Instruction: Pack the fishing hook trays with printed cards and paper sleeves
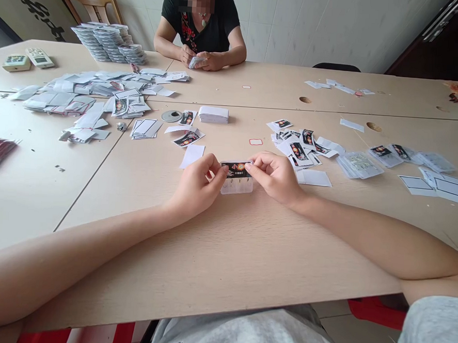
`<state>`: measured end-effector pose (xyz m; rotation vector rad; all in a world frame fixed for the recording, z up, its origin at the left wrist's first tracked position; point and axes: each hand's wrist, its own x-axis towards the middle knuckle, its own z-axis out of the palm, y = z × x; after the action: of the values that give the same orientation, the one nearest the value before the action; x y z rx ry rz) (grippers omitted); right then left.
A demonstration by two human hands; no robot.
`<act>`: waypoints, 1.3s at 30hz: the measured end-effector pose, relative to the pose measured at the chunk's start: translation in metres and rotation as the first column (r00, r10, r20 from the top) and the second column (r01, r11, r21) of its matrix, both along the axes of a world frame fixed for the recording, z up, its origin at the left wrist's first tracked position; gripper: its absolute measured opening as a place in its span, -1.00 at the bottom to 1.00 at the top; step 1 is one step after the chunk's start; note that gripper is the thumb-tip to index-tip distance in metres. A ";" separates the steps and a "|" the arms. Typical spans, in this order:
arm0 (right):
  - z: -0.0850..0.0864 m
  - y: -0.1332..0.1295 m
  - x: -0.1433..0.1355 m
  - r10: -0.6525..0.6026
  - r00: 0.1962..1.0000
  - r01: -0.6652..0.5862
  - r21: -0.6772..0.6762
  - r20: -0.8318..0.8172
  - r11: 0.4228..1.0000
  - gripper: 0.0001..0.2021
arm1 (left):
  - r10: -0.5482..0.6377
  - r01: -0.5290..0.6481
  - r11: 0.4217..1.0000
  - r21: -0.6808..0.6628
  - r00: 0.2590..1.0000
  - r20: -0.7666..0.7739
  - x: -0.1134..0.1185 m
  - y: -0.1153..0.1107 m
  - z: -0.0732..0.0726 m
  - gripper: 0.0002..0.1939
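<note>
Between my two hands a small clear plastic box [236, 186] stands at the table's middle. A black printed label [235, 170] with an orange burst lies across its upper part, and small items show faintly in the lower compartments. My left hand [202, 183] pinches the box and label at the left end, thumb on the front. At the right end my right hand [277, 177] grips them with thumb and bent fingers. Just beyond my right hand lies a loose heap of black-and-white labels [299, 151]. A white paper slip [193, 155] lies behind my left hand.
A big pile of white packets [86, 88] covers the left side, with stacked packets [105, 42] behind it. Across the table a person [201, 30] handles a small packet. Clear boxes [359, 165] and bordered cards [441, 184] lie right. A tape roll [172, 116] sits beside stacked white slips [213, 114].
</note>
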<state>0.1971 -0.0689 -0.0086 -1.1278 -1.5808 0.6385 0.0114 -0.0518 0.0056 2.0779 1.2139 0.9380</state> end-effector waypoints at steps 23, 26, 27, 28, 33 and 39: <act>0.002 -0.002 -0.001 0.005 1.000 -0.005 -0.011 0.007 1.000 -0.68 | 0.006 -0.006 1.000 -0.002 1.000 0.021 0.002 0.000 0.002 -0.76; 0.002 -0.001 -0.002 0.003 1.000 -0.003 -0.005 0.013 1.000 -0.68 | 0.007 -0.007 1.000 0.003 1.000 0.020 0.002 0.000 0.001 -0.76; 0.002 -0.001 -0.002 0.002 1.000 -0.002 -0.003 0.014 1.000 -0.68 | 0.006 -0.006 1.000 0.005 1.000 0.021 0.002 0.001 0.000 -0.76; 0.002 -0.001 -0.001 0.001 1.000 -0.001 -0.003 0.014 1.000 -0.68 | 0.006 -0.006 1.000 0.007 1.000 0.021 0.002 0.001 0.000 -0.76; 0.000 -0.001 -0.001 -0.005 1.000 0.005 -0.011 0.017 1.000 -0.69 | 0.007 -0.008 1.000 0.015 1.000 0.014 0.003 0.000 0.001 -0.76; 0.002 -0.002 -0.002 -0.022 0.999 0.023 -0.008 0.041 1.000 -0.67 | 0.026 -0.026 0.999 0.026 1.000 0.001 0.004 -0.001 0.001 -0.77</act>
<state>0.1952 -0.0707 -0.0069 -1.1701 -1.5997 0.6107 0.0153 -0.0532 0.0064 2.0872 1.2374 0.9710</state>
